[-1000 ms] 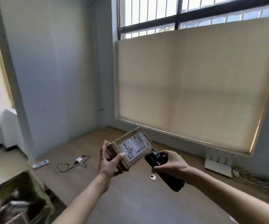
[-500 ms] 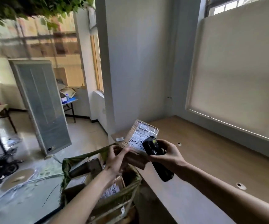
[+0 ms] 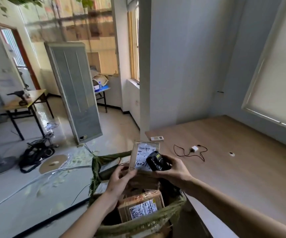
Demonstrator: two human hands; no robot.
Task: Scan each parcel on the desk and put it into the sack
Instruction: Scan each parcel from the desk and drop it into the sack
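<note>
My left hand (image 3: 120,182) grips a brown cardboard parcel (image 3: 143,157) by its lower left edge, holding it above the open mouth of the green woven sack (image 3: 138,224). The parcel's white label with handwritten digits faces me. My right hand (image 3: 173,170) grips a black handheld scanner (image 3: 156,160), which lies right against the label. Inside the sack lie other taped brown parcels (image 3: 141,206) with labels. The sack stands on the floor at the desk's left end.
The wooden desk (image 3: 242,160) stretches to the right, bearing a white charger with black cable (image 3: 193,149) and a small white remote (image 3: 156,138). On the floor to the left lie a grey panel (image 3: 75,100), cables, a disc and a black-legged table (image 3: 25,103).
My view has swung left from the window and desk to the sack. Both hands carried the parcel and scanner leftward, from over the desk to over the sack's mouth.
</note>
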